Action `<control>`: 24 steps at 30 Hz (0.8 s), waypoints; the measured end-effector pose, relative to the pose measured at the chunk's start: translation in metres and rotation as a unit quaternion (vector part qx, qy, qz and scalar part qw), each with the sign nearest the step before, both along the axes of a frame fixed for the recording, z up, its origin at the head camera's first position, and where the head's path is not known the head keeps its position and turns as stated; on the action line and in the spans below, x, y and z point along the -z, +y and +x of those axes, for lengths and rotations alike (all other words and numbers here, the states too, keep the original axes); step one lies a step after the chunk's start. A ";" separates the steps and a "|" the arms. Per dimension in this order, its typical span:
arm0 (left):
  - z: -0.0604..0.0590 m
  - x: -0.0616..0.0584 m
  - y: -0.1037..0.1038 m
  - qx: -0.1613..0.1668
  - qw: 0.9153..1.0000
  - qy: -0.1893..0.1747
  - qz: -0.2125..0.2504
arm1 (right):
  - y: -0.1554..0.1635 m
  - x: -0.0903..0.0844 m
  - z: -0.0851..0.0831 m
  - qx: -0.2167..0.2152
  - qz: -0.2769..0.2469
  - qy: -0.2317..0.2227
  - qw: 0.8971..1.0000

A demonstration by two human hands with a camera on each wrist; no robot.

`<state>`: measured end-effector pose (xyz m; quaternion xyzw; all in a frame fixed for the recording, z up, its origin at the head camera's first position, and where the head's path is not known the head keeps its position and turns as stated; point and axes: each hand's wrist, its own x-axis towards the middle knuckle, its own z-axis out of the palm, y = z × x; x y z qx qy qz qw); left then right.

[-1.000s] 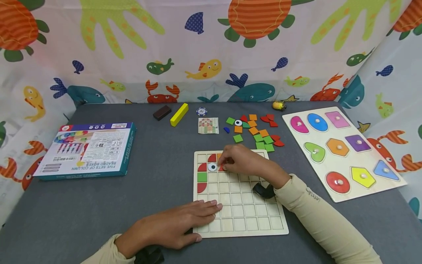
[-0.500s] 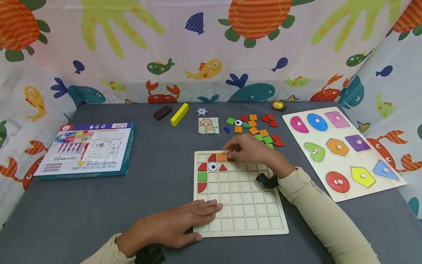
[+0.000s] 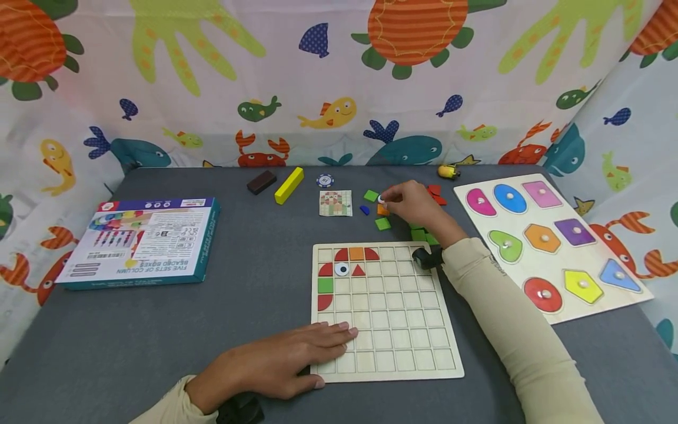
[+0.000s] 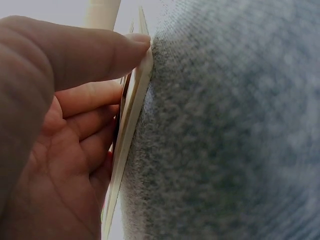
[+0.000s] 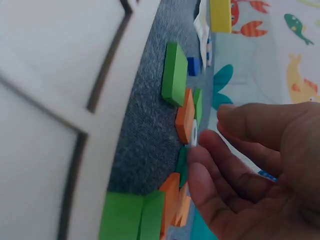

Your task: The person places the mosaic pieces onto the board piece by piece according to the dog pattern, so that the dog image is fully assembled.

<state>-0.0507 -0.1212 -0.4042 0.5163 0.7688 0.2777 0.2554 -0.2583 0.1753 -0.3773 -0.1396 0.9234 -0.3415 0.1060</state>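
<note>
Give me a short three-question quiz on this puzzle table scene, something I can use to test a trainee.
1. True or false: the left hand rests flat on the near left corner of the grid board.
2. Which piece is the right hand reaching for among the loose tiles: A) white eye disc B) yellow block C) poker chip?
3. Fill in: the square tile in the board's top row, between two red quarter-rounds, is ____.

Key: 1 true; 2 A; 3 orange.
</note>
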 end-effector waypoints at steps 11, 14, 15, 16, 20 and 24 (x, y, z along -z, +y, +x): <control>-0.002 -0.003 0.000 0.011 1.000 0.022 -0.004 | -0.010 0.005 -0.020 0.066 0.042 -0.022 0.997; -0.001 -0.001 -0.001 0.011 1.000 0.028 -0.001 | -0.012 0.006 -0.022 0.063 0.064 -0.030 0.996; 0.000 -0.001 -0.001 0.011 1.000 0.029 0.000 | -0.013 0.006 -0.022 0.061 0.069 -0.029 0.995; 0.000 -0.001 -0.001 0.011 1.000 0.029 0.001 | -0.013 0.006 -0.021 0.061 0.070 -0.028 0.995; 0.000 0.000 -0.001 0.006 1.000 0.023 0.000 | -0.008 0.004 -0.016 0.063 0.047 -0.006 0.997; 0.000 0.001 -0.001 0.006 1.000 0.020 0.001 | 0.001 0.003 -0.009 0.041 -0.002 0.014 0.999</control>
